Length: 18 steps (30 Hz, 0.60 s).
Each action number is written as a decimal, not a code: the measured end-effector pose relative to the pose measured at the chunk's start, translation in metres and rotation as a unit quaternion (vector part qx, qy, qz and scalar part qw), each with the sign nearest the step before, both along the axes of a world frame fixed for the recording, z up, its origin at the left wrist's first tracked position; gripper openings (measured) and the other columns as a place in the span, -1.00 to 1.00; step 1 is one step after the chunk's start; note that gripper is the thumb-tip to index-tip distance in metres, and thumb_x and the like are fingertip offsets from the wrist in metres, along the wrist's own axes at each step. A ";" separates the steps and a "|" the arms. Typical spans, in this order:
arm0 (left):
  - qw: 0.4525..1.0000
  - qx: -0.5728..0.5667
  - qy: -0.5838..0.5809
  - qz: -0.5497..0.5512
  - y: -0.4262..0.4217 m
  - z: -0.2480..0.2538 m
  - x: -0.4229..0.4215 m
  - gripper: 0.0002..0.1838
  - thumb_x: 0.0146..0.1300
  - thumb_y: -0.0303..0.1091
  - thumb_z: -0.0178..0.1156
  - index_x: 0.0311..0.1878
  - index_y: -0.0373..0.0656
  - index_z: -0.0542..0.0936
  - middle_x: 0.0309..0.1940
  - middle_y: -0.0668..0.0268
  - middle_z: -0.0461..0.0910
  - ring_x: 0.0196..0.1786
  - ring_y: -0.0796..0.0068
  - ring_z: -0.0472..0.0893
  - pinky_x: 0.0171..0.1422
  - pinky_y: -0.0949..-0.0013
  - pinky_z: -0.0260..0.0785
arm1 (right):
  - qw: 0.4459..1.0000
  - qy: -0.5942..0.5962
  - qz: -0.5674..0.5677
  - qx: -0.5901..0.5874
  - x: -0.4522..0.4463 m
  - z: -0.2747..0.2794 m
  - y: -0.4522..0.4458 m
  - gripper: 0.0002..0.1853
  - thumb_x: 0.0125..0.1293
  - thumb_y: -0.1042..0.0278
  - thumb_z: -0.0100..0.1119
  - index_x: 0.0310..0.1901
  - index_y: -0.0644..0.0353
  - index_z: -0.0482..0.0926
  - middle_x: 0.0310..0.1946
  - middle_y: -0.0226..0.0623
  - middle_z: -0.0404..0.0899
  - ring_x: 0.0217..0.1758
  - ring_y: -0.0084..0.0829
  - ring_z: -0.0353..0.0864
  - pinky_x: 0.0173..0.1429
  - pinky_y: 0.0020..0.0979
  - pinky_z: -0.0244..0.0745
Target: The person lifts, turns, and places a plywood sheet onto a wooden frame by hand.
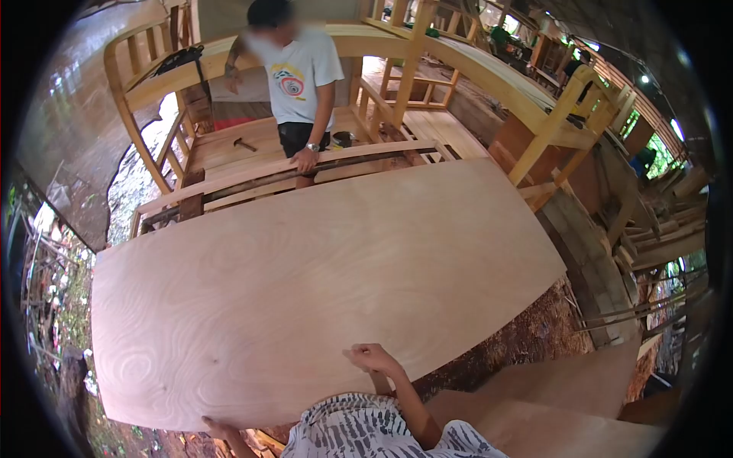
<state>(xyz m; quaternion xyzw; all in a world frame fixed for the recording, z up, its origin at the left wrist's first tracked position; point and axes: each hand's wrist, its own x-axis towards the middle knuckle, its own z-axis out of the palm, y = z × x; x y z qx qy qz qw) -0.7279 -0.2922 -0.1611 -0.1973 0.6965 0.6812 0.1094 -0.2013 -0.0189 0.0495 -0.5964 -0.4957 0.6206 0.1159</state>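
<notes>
A large plywood sheet (328,282) with swirling grain lies in front of me, its near edge close to my patterned shirt. At that edge, toward the left, my left hand (217,427) grips the plywood, and part of the hand is hidden. My right hand (372,359) is over the near part of the sheet with its fingers curled in. Whatever those fingers may hold cannot be made out. Just below the right wrist shows a small brown strip (379,383), partly hidden by my arm.
Across the sheet, a person in a white T-shirt (301,76) rests one hand on a wooden frame (252,172). Behind are a hammer (245,144) on boards and a large wooden bed frame (416,61). More sheets (534,404) lie at lower right, beside stacked lumber (664,229).
</notes>
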 end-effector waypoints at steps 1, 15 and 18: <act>0.999 -0.003 -0.026 -0.021 0.000 0.003 0.000 -0.13 0.44 0.18 0.21 0.30 -0.64 0.40 0.27 -0.15 0.54 0.15 -0.03 0.61 0.26 0.00 0.54 | 1.000 0.001 0.010 -0.004 -0.001 0.008 -0.002 -0.61 0.45 -0.05 0.26 -0.25 0.19 0.69 -0.51 -0.44 0.58 -0.55 -0.63 0.43 -0.53 -0.47 0.28; 0.992 0.054 0.116 0.020 0.011 0.035 0.028 -0.34 0.52 -0.11 0.19 0.46 -0.43 0.34 0.34 -0.04 0.50 0.19 0.07 0.61 0.30 0.09 0.52 | 0.988 -0.061 0.074 0.119 -0.005 -0.026 -0.001 -0.64 0.42 0.03 0.28 -0.17 0.21 0.76 -0.52 -0.39 0.59 -0.44 -0.66 0.54 -0.40 -0.42 0.44; 0.991 0.070 0.105 0.040 0.015 0.034 0.029 -0.34 0.52 -0.14 0.20 0.47 -0.43 0.32 0.36 -0.05 0.49 0.22 0.06 0.60 0.32 0.09 0.51 | 0.996 0.015 -0.022 0.084 -0.009 -0.017 -0.006 -0.67 0.40 0.07 0.30 -0.22 0.21 0.76 -0.55 -0.36 0.57 -0.44 -0.62 0.56 -0.34 -0.39 0.49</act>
